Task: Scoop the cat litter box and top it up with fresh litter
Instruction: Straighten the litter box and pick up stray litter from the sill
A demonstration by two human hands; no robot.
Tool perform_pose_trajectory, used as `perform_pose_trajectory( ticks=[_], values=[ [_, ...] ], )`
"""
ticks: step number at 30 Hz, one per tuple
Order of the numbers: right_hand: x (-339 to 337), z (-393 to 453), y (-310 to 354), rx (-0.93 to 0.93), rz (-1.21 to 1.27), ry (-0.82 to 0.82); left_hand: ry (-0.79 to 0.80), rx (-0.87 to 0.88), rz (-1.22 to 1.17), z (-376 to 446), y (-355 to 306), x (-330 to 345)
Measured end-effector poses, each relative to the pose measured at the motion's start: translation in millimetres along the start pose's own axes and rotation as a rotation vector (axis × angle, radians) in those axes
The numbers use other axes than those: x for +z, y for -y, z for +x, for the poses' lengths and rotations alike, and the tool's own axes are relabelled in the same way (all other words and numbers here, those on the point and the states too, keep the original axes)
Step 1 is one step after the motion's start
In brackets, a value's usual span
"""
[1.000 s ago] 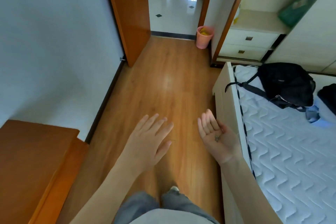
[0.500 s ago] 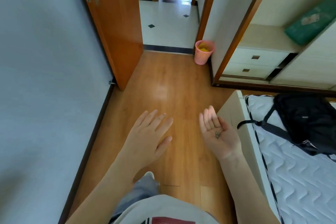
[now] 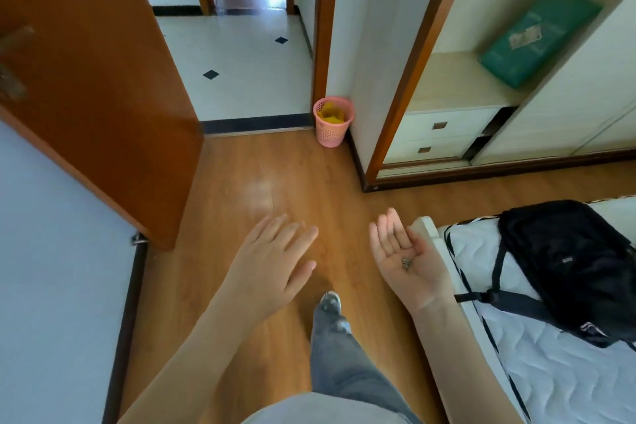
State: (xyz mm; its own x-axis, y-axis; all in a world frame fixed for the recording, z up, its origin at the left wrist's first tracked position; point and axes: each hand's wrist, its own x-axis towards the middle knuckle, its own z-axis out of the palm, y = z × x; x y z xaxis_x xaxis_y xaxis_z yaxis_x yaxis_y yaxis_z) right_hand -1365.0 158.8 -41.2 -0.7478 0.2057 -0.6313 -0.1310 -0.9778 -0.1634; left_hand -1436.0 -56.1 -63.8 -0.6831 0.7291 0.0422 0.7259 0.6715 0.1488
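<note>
Nearest the camera, a grey trouser leg (image 3: pixel 339 351) steps forward over the wooden floor (image 3: pixel 261 169), the shoe tip (image 3: pixel 329 299) showing between the two forearms. The left hand (image 3: pixel 266 268) is held palm down over the floor, fingers straight and slightly spread, holding nothing. The right hand (image 3: pixel 402 258) is turned palm up, fingers relaxed and nearly straight, and carries a few small dark grains (image 3: pixel 406 264) in the hollow of the palm — too small to tell what they are. No litter box shows in this view.

Just beside the right forearm runs the corner of a bed with a white quilted mattress (image 3: pixel 564 375); a black backpack (image 3: pixel 564 265) lies on it. To the left, a pale wall meets an open brown door (image 3: pixel 96 86). Farther on, a pink mesh wastebasket (image 3: pixel 333 121) with something yellow inside stands on the wood against the wall corner, beside the doorway. Right of it — a wardrobe with two cream drawers (image 3: pixel 440 134) and a green packet (image 3: pixel 537 34) on the shelf above. Beyond the threshold lies a white tiled floor (image 3: pixel 241 58) with dark diamond insets.
</note>
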Motion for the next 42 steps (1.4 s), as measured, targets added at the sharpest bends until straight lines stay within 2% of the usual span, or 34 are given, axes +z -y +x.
perform_pose_trajectory(
  ticks=[5, 10, 17, 22, 29, 35, 42],
  values=[
    [82, 105, 55, 0.031, 0.005, -0.060, -0.018, -0.041, -0.016, 124, 35, -10],
    [178, 195, 100, 0.034, -0.048, -0.017, -0.076, -0.087, -0.033, 239, 78, -45],
    [261, 330, 114, 0.059, -0.059, -0.052, -0.104, -0.111, -0.036, 374, 167, -28],
    [321, 426, 111, 0.015, 0.025, -0.131, -0.107, -0.057, -0.024, 474, 241, -10],
    [426, 525, 133, -0.082, 0.092, -0.128, -0.072, 0.085, -0.028, 632, 333, -44],
    [474, 614, 176, -0.096, 0.093, -0.133, -0.060, 0.109, -0.091, 746, 370, -34],
    [488, 755, 231, -0.037, 0.054, -0.135, -0.124, 0.072, -0.243, 845, 378, 35]
  ],
)
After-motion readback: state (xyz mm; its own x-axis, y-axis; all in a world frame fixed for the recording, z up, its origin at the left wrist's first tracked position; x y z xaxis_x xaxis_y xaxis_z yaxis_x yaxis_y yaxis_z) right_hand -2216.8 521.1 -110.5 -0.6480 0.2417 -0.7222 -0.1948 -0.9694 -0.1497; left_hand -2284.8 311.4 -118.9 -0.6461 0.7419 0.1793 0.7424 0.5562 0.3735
